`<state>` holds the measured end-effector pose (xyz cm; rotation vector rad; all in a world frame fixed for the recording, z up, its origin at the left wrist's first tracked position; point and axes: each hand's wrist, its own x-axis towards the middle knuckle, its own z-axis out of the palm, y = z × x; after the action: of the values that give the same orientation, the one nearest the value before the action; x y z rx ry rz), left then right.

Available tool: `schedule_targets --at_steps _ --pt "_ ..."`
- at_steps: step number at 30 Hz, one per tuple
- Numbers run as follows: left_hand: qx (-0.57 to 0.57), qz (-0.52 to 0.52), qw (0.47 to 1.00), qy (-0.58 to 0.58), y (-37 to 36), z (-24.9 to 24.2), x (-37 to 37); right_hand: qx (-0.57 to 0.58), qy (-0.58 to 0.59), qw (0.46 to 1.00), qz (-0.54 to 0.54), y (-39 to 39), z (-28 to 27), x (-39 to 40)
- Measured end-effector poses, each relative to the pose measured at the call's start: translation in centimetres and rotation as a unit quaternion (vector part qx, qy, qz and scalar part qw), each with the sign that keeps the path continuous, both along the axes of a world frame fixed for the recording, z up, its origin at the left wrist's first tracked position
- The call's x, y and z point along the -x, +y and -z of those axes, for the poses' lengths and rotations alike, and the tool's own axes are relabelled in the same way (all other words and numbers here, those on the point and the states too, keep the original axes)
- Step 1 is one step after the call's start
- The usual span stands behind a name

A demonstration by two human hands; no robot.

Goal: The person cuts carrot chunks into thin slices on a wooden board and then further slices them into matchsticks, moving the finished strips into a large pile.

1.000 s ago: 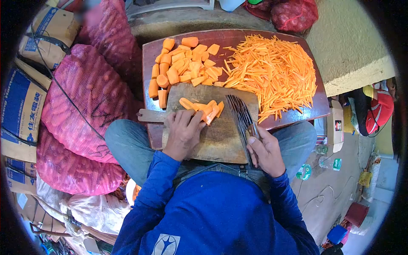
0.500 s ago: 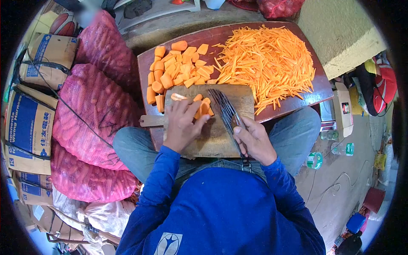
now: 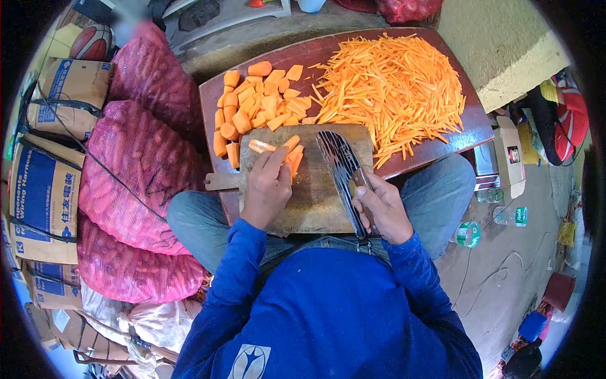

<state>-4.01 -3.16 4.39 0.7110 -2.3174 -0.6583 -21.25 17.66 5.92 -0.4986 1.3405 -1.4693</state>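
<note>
My left hand (image 3: 267, 189) rests over the wooden cutting board (image 3: 315, 211), fingers drawn together against some carrot pieces (image 3: 294, 159). A pale-sided carrot piece (image 3: 261, 146) lies just beyond those fingertips. In my right hand (image 3: 382, 208) is a broad knife (image 3: 336, 161), gripped by its handle. Its dark, streaked blade points away from me, tilted over the right part of the board. Behind the board, chunks of peeled carrot (image 3: 252, 101) are piled on the left, and a large heap of carrot strips (image 3: 394, 88) spreads to the right.
The board straddles my lap and the edge of a reddish-brown table (image 3: 467, 140). Pink mesh sacks of carrots (image 3: 136, 170) crowd my left, beside strapped cardboard boxes (image 3: 47, 196). Plastic bottles (image 3: 467, 234) lie on the floor at right. A concrete block (image 3: 505, 50) stands at the far right.
My left hand's spread fingers have come together, and the carrot pieces near them have shifted slightly left. The knife has turned so more of its blade's flat side shows.
</note>
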Motion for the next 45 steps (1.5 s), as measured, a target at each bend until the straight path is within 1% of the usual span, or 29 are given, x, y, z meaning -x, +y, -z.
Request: schedule_targets --at_steps 3,5,7,8,9,10,11,12,13,14,17,19,20,21,22,23,24,25,26,27,29,30,32,33,35,38,41,43,45 --pt "-0.05 -0.02 0.998 0.041 2.2 0.9 -0.8 -0.009 0.007 1.0 -0.014 0.0 -0.3 0.0" --pt "-0.04 -0.018 0.999 0.019 3.6 1.2 -1.5 -0.011 0.01 1.0 -0.025 0.0 -0.9 0.0" --pt "-0.17 -0.003 0.985 -0.011 4.9 0.3 -1.9 -0.042 0.074 0.995 -0.058 0.2 -1.7 -0.1" --pt "-0.175 0.006 0.984 -0.038 5.0 0.0 -2.2 -0.043 0.075 0.994 -0.059 0.4 -1.6 -0.1" --pt "-0.176 0.005 0.984 -0.036 5.1 -0.2 -2.5 -0.043 0.115 0.99 -0.074 0.7 -1.5 -0.2" --pt "-0.191 0.033 0.98 -0.036 5.1 -0.3 -2.7 -0.042 0.154 0.983 -0.089 0.9 -1.4 -0.3" --pt "-0.205 0.061 0.976 -0.036 5.2 -0.4 -2.9 -0.042 0.155 0.983 -0.091 1.0 -1.4 -0.3" --pt "-0.205 0.061 0.976 -0.034 5.3 -0.3 -2.9 -0.037 0.199 0.975 -0.095 1.1 -1.5 -0.3" --pt "-0.189 0.097 0.977 -0.025 5.5 -0.3 -2.9 -0.033 0.242 0.965 -0.099 1.3 -1.5 -0.3" --pt "-0.172 0.133 0.976 -0.016 5.7 -0.2 -2.8 -0.033 0.243 0.964 -0.1 1.5 -1.5 -0.3" --pt "-0.145 0.156 0.977 -0.032 5.7 -0.3 -2.6 -0.038 0.229 0.969 -0.082 1.7 -1.9 -0.2" --pt "-0.125 0.168 0.977 -0.03 5.5 0.4 -2.4 -0.063 0.127 0.986 -0.089 1.4 -3.0 0.1" --pt "-0.105 0.181 0.977 -0.031 5.5 0.8 -2.2 -0.064 0.128 0.986 -0.088 1.0 -2.9 0.2" --pt "-0.105 0.183 0.977 -0.029 5.5 1.1 -2.0 -0.051 0.182 0.976 -0.112 0.5 -2.8 0.4" --pt "-0.068 0.188 0.979 -0.05 5.6 1.4 -1.8 -0.038 0.235 0.962 -0.133 0.0 -2.8 0.6" --pt "-0.03 0.194 0.978 -0.071 5.6 1.6 -1.5 -0.04 0.236 0.962 -0.129 -0.7 -3.1 0.9" --pt "-0.03 0.198 0.977 -0.07 5.5 1.5 -1.3 -0.017 0.248 0.955 -0.163 -1.5 -3.5 1.1" --pt "0.002 0.187 0.98 -0.063 5.2 1.4 -1.0 0.005 0.259 0.946 -0.197 -2.2 -3.8 1.2" --pt "0.034 0.174 0.982 -0.057 4.9 1.4 -0.8 0.043 0.248 0.952 -0.175 -2.6 -3.6 0.9" --pt "0.033 0.172 0.983 -0.057 4.5 1.2 -0.6 0.042 0.247 0.951 -0.178 -2.6 -4.0 0.9" --pt "0.109 0.14 0.983 -0.05 3.4 0.9 -0.1 -0.001 0.198 0.971 -0.136 -2.6 -4.9 0.6" --pt "0.096 0.141 0.983 -0.072 2.5 1.0 -0.1 0.0 0.197 0.971 -0.139 -2.4 -4.4 0.7" --pt "0.111 0.119 0.982 -0.098 0.3 1.4 0.1 -0.018 0.292 0.95 -0.105 -1.1 -2.9 1.2" --pt "0.123 0.1 0.98 -0.122 -0.4 1.4 0.2 -0.02 0.291 0.951 -0.104 -0.4 -2.9 1.2" --pt "0.119 0.106 0.982 -0.099 -0.7 1.4 0.1 -0.07 0.301 0.947 -0.09 1.0 -3.0 1.0" --pt "0.089 0.104 0.988 -0.065 0.0 0.8 -0.2 -0.058 0.287 0.954 -0.059 2.5 -3.0 0.5" --pt "0.1 0.124 0.986 -0.051 0.9 0.6 -0.6 -0.081 0.289 0.951 -0.075 3.4 -3.6 0.0" --pt "0.004 0.205 0.978 -0.03 1.8 -0.1 -0.8 -0.081 0.267 0.956 -0.086 3.7 -3.6 -0.4" --pt "-0.009 0.211 0.977 -0.041 2.5 0.4 -1.0 -0.081 0.246 0.961 -0.099 3.5 -3.2 -0.7"
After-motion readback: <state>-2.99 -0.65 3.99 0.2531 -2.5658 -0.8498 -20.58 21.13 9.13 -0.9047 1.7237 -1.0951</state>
